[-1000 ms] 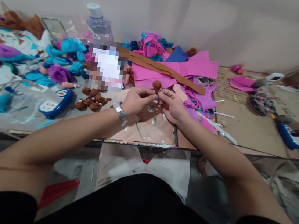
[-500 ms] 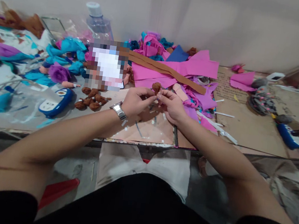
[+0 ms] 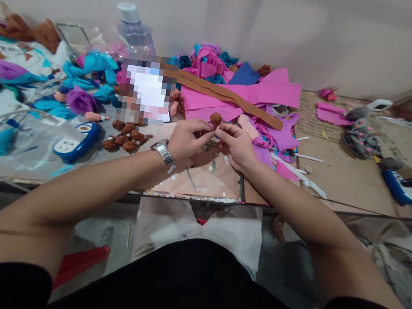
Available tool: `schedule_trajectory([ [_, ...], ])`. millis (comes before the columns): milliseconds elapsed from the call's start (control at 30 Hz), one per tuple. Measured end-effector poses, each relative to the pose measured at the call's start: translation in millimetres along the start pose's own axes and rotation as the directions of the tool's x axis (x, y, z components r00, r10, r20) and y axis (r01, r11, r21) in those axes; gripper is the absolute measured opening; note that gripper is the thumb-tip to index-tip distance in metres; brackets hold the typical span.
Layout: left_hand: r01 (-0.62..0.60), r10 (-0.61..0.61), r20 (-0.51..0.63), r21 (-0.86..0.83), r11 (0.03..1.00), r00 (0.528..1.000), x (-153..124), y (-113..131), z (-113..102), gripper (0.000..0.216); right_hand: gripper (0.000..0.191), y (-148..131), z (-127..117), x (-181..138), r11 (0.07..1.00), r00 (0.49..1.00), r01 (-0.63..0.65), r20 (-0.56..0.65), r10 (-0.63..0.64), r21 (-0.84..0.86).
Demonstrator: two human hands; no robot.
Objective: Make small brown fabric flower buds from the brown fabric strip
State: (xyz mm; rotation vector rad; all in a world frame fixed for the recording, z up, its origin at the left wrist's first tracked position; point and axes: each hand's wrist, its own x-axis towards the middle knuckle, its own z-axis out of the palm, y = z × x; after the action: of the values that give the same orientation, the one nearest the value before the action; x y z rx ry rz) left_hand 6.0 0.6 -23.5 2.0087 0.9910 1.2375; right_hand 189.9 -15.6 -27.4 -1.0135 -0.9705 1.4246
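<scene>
My left hand (image 3: 187,140) and my right hand (image 3: 236,145) meet over the table's near middle. Both pinch a small brown fabric bud (image 3: 215,119) that sticks up between the fingertips. The fingers of each hand are curled together around its lower part. A metal watch (image 3: 163,151) sits on my left wrist. To the left lies a small pile of similar brown buds (image 3: 126,139).
Pink and brown cloth strips (image 3: 244,97) lie behind my hands. Blue and purple fabric flowers (image 3: 86,81) crowd the left, beside a water bottle (image 3: 133,29) and a blue glue gun (image 3: 75,140). Another blue glue gun (image 3: 397,185) and grey wire bundle (image 3: 361,138) lie right.
My hands have shifted very slightly left and closer together around the brown bud. Nothing else on the table has moved.
</scene>
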Motion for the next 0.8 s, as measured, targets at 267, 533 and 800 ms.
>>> schedule_trajectory([
  [267,-0.006,0.006,0.008,0.060,0.998,1.000,1.1,2.1,-2.4,0.037,0.066,2.9,-2.1,3.2,1.000,1.000,-0.022,0.011,0.022,0.021],
  [533,-0.054,0.056,-0.018,0.074,0.996,0.998,0.8,-4.5,0.0,0.036,0.057,5.0,0.0,3.9,0.978,0.979,0.202,-0.016,-0.203,-0.055],
  [800,0.243,-0.142,0.235,-0.486,0.840,0.961,0.5,-6.8,6.7,0.033,0.056,-12.6,-12.6,6.0,0.985,0.957,0.174,0.233,-0.173,0.016],
])
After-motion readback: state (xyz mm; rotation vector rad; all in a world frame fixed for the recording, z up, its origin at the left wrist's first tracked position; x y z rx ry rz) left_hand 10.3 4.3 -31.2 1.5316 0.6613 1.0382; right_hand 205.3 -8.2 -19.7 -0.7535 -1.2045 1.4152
